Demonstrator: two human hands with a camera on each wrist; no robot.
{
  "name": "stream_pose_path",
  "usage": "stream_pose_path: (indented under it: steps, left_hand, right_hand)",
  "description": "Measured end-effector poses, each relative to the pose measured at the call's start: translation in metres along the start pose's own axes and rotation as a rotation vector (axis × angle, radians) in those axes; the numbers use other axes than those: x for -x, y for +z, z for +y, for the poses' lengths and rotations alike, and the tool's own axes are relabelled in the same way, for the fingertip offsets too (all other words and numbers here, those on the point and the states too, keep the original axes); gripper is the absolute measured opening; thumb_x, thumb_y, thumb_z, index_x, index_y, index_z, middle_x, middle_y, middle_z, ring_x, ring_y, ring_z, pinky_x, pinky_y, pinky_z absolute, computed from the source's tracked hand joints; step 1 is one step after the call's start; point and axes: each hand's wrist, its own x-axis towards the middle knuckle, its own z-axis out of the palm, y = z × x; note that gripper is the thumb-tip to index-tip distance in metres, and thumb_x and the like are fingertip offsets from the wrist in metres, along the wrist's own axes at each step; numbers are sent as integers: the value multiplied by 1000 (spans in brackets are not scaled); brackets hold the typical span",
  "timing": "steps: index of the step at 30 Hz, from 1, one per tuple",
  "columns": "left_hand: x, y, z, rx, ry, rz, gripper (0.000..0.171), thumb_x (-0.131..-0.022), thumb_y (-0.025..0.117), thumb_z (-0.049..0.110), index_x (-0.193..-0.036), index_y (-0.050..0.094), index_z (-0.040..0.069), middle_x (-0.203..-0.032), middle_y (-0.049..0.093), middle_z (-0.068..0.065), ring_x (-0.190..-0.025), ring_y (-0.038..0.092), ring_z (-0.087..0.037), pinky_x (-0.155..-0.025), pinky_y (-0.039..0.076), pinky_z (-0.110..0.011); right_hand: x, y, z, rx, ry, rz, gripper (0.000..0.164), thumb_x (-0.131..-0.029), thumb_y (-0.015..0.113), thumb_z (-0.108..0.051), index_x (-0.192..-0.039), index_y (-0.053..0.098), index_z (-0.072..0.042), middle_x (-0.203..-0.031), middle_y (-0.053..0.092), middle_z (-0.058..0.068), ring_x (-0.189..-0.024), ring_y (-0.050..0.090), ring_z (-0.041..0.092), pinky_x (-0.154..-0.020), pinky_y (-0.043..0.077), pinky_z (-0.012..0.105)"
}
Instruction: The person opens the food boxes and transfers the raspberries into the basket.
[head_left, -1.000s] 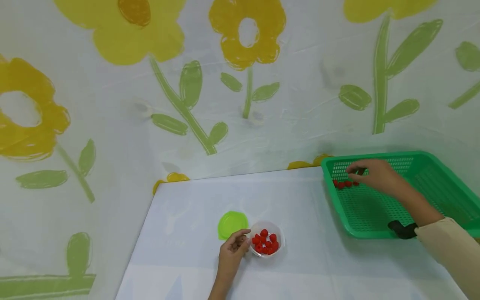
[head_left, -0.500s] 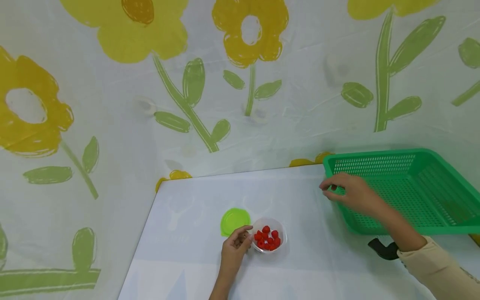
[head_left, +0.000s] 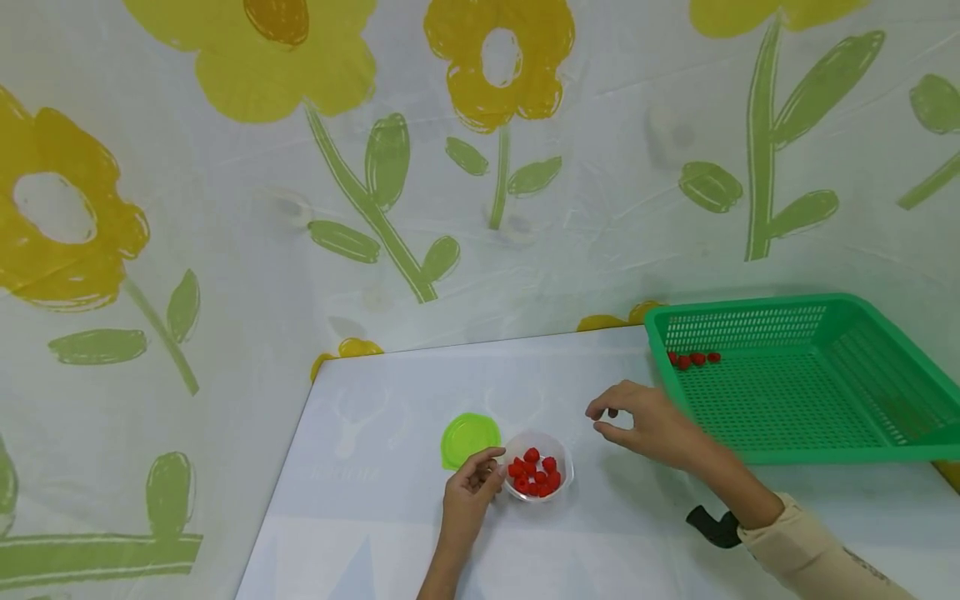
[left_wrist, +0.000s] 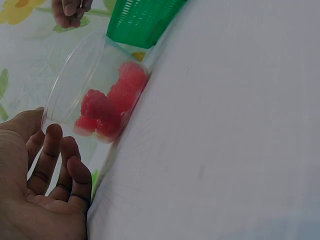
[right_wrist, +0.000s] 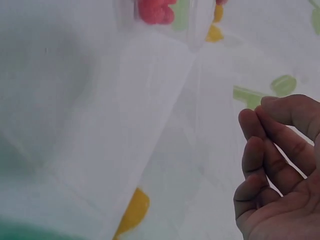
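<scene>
Big yellow flowers all over the backdrop (head_left: 255, 167), pale worktop (head_left: 360, 500) butted up against it, and I'm using the clear tub as my reference for everything.

Just left of the tub is a lime green lid (head_left: 467, 437), lying off it, probably parked there so the top stays free to get into. Can't tell from where I'm standing if the two touch.

Also on the tub's left is the person's left hand (head_left: 467, 497), fingers loosely bent, thumb and forefinger up against the side. Not much of a grip; looks more like steadying, which makes sense since something that light would likely skid if bumped.

Clear tub (head_left: 542, 442) itself sits upright with a bunch of red raspberries (head_left: 531, 469) in the bottom.

Just right of it, up off the worktop, is the right hand (head_left: 647, 425). Thumb and forefinger curve close together with nothing between them, a sensible shape for small soft stuff.

Farther right and back from the tub is a green basket (head_left: 817, 400), a few red berries (head_left: 697, 359) lined up along its back-left corner, maybe so they don't roll about.
</scene>
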Motion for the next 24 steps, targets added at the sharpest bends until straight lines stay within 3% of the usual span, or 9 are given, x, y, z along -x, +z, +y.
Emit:
stream_pose_path:
  steps: [12, 17, 24]
  left_hand:
    - [0, 1, 1, -18, -46, 12, 26, -93, 73, 14, -119, 70, 14, -97, 61, -7, -75, 59, -12, -62, 51, -21]
    - [2, 2, 18, -13, -68, 6, 25, -93, 71, 11, -118, 70, 10, -97, 61, -8, -75, 60, -11, -64, 52, -22]
    - [7, 3, 34, 8, -24, -7, 26, -94, 71, 10, -119, 69, 6, -95, 61, -10, -75, 59, -10, -64, 52, -23]
  right_hand:
    - [-1, 40, -11, -85, -17, -71, 19, -87, 78, -9, -104, 74, -14, -98, 66, -11, -91, 58, 17, -76, 55, 33]
    - [-3, 52, -17, -92, 19, -130, 18, -87, 78, -11, -105, 75, -14, -99, 67, -10, -95, 58, 19, -80, 55, 38]
    - [-8, 67, -22, -90, -60, -139, 16, -86, 78, -8, -102, 76, -12, -98, 71, -5, -94, 58, 17, -81, 49, 36]
